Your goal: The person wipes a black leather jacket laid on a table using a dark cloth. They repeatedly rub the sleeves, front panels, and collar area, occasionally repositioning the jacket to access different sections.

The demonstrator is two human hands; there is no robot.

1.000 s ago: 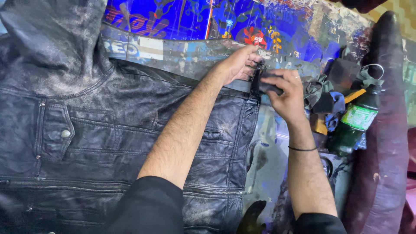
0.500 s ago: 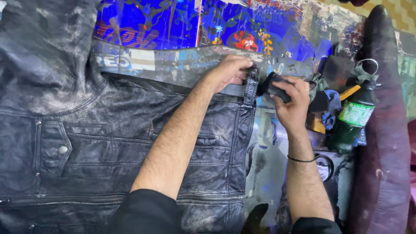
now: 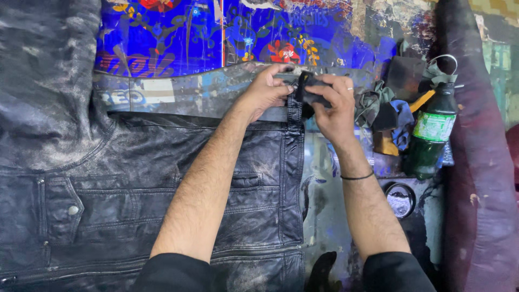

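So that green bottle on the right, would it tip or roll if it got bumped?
The green bottle probably tips fairly easily: it stands upright, tall and narrow, wedged among rags on a cluttered worktop. Once down, its round body would likely roll. It looks like plastic, so probably light and unlikely to break, though how full it is cannot be told.

Black leather jacket (image 3: 135, 178): running off the left and bottom edges; far corner lying hidden under the left hand (image 3: 267, 92). Dark rag (image 3: 312, 93): mostly covered by the right hand (image 3: 334, 105), shape not telling. Green bottle (image 3: 432, 135): base sitting behind clutter. Crumpled cloths (image 3: 381, 108): overlapping, count unclear. Small round tin (image 3: 400, 199): contents too dim to tell.
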